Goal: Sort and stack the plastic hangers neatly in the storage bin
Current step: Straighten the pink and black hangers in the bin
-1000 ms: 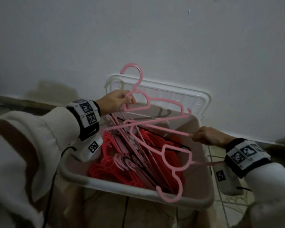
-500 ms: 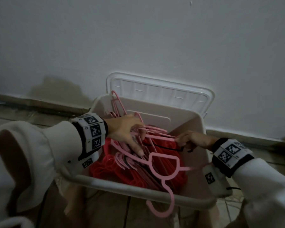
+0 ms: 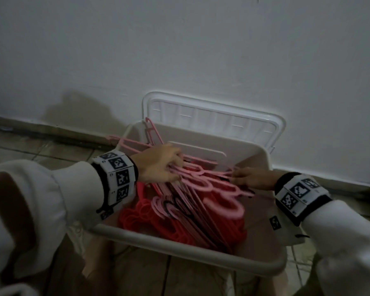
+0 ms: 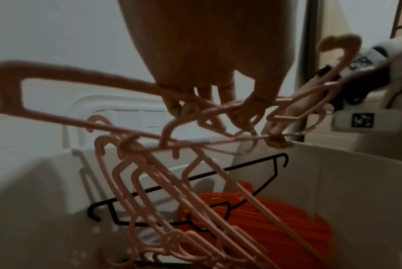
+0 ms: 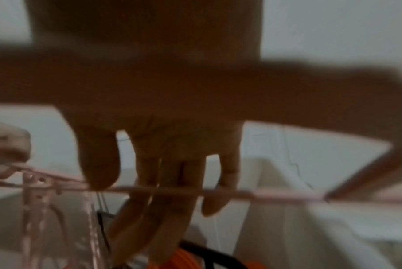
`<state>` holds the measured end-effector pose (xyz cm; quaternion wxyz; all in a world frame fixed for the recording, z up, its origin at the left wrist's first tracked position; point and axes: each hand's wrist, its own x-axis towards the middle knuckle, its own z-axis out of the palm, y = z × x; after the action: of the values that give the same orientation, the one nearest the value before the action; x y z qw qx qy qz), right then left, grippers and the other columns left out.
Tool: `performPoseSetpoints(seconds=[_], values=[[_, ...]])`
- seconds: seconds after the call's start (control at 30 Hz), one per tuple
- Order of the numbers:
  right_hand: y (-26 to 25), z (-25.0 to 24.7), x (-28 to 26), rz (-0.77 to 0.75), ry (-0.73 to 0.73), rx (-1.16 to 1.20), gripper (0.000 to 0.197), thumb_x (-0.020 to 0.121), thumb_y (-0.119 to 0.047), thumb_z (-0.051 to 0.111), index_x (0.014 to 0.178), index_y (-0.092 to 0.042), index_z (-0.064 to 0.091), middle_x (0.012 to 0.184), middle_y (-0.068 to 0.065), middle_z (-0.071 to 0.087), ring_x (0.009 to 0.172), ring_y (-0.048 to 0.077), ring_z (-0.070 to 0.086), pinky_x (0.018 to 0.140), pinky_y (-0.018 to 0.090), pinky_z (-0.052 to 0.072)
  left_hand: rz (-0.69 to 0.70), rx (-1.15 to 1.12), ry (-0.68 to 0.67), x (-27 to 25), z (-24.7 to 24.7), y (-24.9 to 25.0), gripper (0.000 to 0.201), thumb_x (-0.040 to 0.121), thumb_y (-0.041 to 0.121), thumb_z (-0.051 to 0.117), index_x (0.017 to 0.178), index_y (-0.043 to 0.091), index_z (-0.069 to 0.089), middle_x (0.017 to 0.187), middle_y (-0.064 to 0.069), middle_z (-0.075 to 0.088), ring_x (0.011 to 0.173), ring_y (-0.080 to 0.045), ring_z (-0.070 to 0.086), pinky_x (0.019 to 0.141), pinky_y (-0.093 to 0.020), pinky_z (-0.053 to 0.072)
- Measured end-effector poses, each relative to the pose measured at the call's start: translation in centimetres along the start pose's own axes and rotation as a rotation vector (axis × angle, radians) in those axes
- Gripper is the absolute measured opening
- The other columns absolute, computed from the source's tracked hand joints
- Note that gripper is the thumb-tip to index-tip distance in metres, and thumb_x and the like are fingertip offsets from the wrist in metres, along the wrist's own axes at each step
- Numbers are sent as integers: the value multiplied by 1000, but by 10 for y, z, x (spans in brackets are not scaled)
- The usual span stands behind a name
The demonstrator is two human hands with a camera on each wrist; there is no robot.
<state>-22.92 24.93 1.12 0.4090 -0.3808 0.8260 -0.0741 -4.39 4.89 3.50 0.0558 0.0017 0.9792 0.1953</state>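
A beige storage bin (image 3: 179,251) stands against the wall. In it lie a flat stack of red hangers (image 3: 150,218) (image 4: 310,214), a black hanger (image 4: 195,185) and a slanted row of pink hangers (image 3: 197,210). My left hand (image 3: 158,165) is inside the bin at the left, its fingers (image 4: 218,105) curled round a bundle of pink hangers (image 3: 201,182). My right hand (image 3: 250,178) is at the bin's right side and pinches the thin bar of a pink hanger (image 5: 276,195) between thumb and fingers (image 5: 172,172). The right wrist view is blurred.
The bin's white lid (image 3: 212,116) leans upright on the wall behind it. One end of a pink hanger (image 3: 124,142) sticks out over the bin's left rim. Tiled floor (image 3: 30,150) lies to the left, and a brown cardboard-like surface (image 3: 137,274) shows under the bin.
Both hands came down with the pink hangers from above the bin into it. The pink hook that hung over the front rim now lies inside.
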Motion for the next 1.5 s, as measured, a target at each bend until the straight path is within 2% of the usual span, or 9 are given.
performPoseSetpoints(seconds=[0.13, 0.4, 0.57, 0.73, 0.87, 1.03, 1.2, 1.33, 1.5], values=[[-5, -15, -9, -26, -60, -104, 40, 101, -21, 32, 137, -9, 41, 143, 5, 39, 134, 22, 34, 115, 31, 20, -153, -160, -19, 2, -12, 6, 20, 93, 20, 49, 81, 9, 60, 76, 3, 46, 75, -14, 44, 66, -25, 29], [-23, -40, -19, -385, 293, 335, 19, 97, -16, 42, 97, -11, 61, 81, 0, 62, 63, 2, 57, 69, 16, 45, -166, -282, -36, 9, -30, -2, 45, 73, 41, 30, 75, 7, 60, 88, -20, 61, 84, -25, 53, 76, -30, 35], [-10, -36, -7, -465, 532, 105, 17, 97, -17, 44, 93, -14, 60, 79, 0, 60, 65, 0, 51, 70, 24, 40, -232, -527, 25, 10, -39, -9, 28, 97, 16, 45, 93, 2, 68, 72, 1, 59, 57, 7, 53, 61, -6, 39], [-10, -38, -9, -591, 603, 177, 19, 95, -26, 42, 80, -24, 53, 74, -8, 52, 71, 2, 48, 72, 18, 38, -212, -610, 214, 2, -61, -15, 34, 100, 23, 36, 93, 11, 67, 84, -9, 69, 81, -19, 61, 85, -30, 45], [-34, -31, -5, -614, 646, 34, 24, 92, -31, 44, 93, -17, 63, 84, -1, 62, 81, 13, 54, 78, 28, 41, -227, -729, 91, 4, -49, -3, 34, 100, 27, 36, 95, 18, 68, 92, -10, 65, 82, -27, 58, 84, -47, 46], [-60, -14, 8, -638, 691, 54, 22, 90, -27, 55, 93, -10, 69, 81, 3, 68, 80, 18, 62, 78, 30, 46, -266, -723, 58, 14, -30, 2, 35, 99, 36, 35, 85, 22, 64, 89, 4, 65, 84, -14, 59, 84, -8, 40], [-69, -8, 22, -612, 786, 131, 12, 84, -18, 66, 88, -9, 61, 83, 2, 63, 80, 17, 57, 77, 30, 47, -350, -740, 97, 10, -14, -13, 45, 95, 39, 43, 90, -3, 58, 80, -12, 54, 66, -19, 46, 57, -25, 36], [-53, -23, 27, -391, 1067, 46, 11, 85, -18, 56, 86, -16, 45, 77, 3, 53, 73, 24, 49, 67, 34, 39, -432, -842, 371, 8, -20, -33, 37, 98, 15, 42, 62, 8, 49, 43, 6, 47, 35, -2, 37, 38, -16, 29], [-28, -9, 52, 98, 506, -204, 32, 86, -30, 59, 109, -10, 51, 107, 15, 63, 102, 31, 58, 84, 34, 43, -501, -872, 541, 2, -28, -38, 35, 101, 21, 34, 70, 9, 44, 49, 2, 42, 29, 1, 34, 33, -8, 28]])
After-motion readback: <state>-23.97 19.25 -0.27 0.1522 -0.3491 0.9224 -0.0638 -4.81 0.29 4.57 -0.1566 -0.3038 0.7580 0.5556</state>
